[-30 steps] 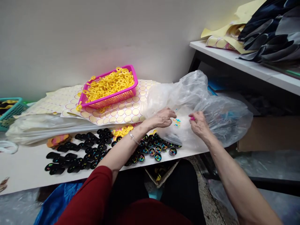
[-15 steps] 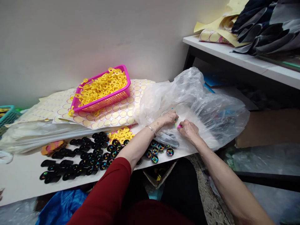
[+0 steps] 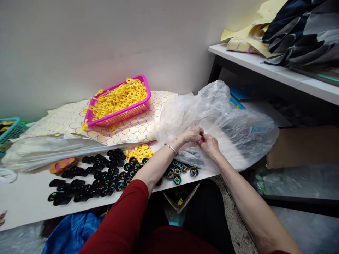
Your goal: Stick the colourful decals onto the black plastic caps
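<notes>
Over the clear plastic bag (image 3: 182, 109) my two hands meet. My right hand (image 3: 211, 145) pinches a small pink piece (image 3: 201, 140), mostly hidden by the fingers. My left hand (image 3: 194, 134), a bracelet on its wrist, has its fingers curled together against the right fingertips; what they hold, if anything, is hidden. A few small coloured beads show beside the fingers. Below the hands stand round black cups (image 3: 177, 179) with colourful beads inside. More black cups (image 3: 84, 190) lie or stand to the left, partly behind my left arm.
A pink basket (image 3: 118, 116) of yellow ring-shaped pieces sits on sheets of round stickers (image 3: 132, 132). Loose yellow pieces (image 3: 140, 152) lie near the cups. At right, a white shelf (image 3: 265, 72) overhangs a cardboard piece (image 3: 304, 146). An open box (image 3: 182, 197) is below the table edge.
My right hand has moved left with the pink piece, and the hands, apart before, now touch. The whole view has shifted slightly.
</notes>
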`<move>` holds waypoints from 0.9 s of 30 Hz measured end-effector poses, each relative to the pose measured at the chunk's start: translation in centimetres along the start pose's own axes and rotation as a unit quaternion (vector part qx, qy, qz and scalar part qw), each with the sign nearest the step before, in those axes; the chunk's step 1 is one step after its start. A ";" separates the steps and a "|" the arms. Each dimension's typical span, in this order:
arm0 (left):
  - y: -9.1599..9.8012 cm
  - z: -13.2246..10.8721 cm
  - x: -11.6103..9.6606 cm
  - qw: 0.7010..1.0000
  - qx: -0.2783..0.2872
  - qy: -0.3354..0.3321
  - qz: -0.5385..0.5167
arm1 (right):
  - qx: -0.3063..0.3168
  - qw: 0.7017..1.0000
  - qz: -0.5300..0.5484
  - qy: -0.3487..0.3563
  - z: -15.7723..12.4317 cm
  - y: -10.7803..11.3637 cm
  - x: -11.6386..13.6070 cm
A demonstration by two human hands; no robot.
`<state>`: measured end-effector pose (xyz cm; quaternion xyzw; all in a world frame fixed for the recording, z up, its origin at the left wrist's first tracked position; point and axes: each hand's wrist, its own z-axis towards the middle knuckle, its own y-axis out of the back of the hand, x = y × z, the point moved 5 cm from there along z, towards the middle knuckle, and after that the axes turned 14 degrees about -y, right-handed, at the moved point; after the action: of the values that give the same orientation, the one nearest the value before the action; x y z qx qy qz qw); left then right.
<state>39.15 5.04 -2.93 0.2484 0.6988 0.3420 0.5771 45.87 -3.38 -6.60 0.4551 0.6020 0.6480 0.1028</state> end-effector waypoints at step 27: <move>-1.6 -2.5 -0.5 0.985 0.056 -0.004 0.161 | 0.039 0.984 -0.148 0.095 -1.7 1.0 -0.8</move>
<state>36.85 3.16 -3.59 0.3907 0.6658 0.3896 0.5023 45.48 -5.32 -5.87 0.3014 0.6943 0.6420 0.1221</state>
